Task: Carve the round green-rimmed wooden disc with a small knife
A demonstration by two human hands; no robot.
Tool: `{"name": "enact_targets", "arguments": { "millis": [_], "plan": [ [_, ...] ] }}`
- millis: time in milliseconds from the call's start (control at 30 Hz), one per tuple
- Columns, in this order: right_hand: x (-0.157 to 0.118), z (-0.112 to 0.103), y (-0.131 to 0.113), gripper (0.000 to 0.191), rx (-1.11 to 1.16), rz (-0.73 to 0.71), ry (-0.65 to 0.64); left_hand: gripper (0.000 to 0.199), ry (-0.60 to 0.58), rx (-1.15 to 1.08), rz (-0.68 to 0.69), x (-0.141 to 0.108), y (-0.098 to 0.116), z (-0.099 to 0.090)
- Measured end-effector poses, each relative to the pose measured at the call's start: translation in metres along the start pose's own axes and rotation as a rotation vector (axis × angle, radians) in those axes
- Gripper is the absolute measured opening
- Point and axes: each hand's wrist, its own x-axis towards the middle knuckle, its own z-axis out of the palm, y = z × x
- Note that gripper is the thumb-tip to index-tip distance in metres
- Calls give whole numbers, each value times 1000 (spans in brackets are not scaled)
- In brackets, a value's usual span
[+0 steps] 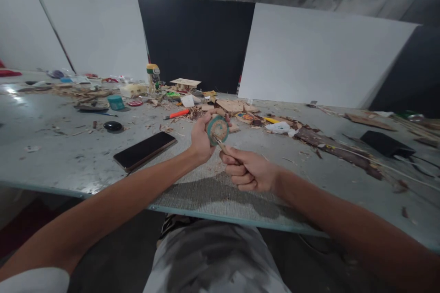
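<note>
Near the middle of the view, my left hand [202,137] is wrapped round a round disc [219,129] with a green rim and a tan, rough-looking face turned toward me. My right hand [249,168] is closed in a fist around a small carving tool [222,146] with a pale handle. The thin metal tip of that tool points up and left and appears to touch the disc's lower face. Both hands are above the table's near part. The tool's rear end is hidden in my right palm.
A phone [144,150] lies left of my hands, a black mouse-like object [112,126] beyond it. Wood scraps and shavings spread behind, with an orange-handled tool [177,114], teal jar [116,102] and bottle [153,78]. A bark strip [338,151] lies right.
</note>
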Motion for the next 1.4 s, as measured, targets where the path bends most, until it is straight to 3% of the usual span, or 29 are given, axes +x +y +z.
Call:
{"name": "enact_targets", "arguments": {
  "millis": [33, 100, 267, 333, 400, 500, 667, 733, 800, 933, 1000, 1067, 1200, 1267, 1333, 1400],
  "plan": [
    [0, -1, 0, 42, 2, 4, -12, 27, -6, -7, 1, 0, 0, 0],
    [2, -1, 2, 42, -129, -52, 100, 26, -26, -25, 3, 0, 0, -1],
    [10, 5, 7, 30, -974, -439, 708, 25, -15, -22, -8, 1, 0, -3],
    [10, 4, 8, 24, -1179, -444, 814, 24, 9, -3, -5, 2, -1, -3],
    [10, 3, 8, 21, -1241, -413, 857, 24, 19, 0, -2, 2, -1, -3],
    [8, 3, 6, 25, -1096, -418, 768, 25, 15, 4, -5, 2, -1, -2],
    [4, 2, 2, 41, -330, -131, 197, 28, 1, 20, -5, 0, 0, 1],
    [3, 0, 2, 43, -198, -82, 72, 27, -3, 11, 7, 0, 0, 1],
    [4, -1, 2, 42, -299, -147, 161, 26, 12, 16, 8, 0, -1, 1],
    [9, 0, 6, 29, -890, -454, 684, 23, 15, -20, -19, -1, -2, 0],
    [10, 0, 8, 24, -1024, -515, 782, 22, 6, -40, -23, -2, -2, 0],
    [11, 1, 8, 29, -913, -480, 694, 22, 5, -39, -12, -2, -2, 0],
    [6, 1, 5, 41, -296, -188, 232, 23, 1, -21, 11, -2, -1, 2],
    [4, 0, 3, 44, -121, -82, 73, 24, 9, -13, 12, -3, -2, 2],
    [4, 0, 3, 44, -155, -98, 105, 24, 26, 0, 11, -3, -2, 2],
    [6, 1, 4, 41, -379, -239, 311, 24, 40, 10, 7, -2, -4, 2]
  ]
}}
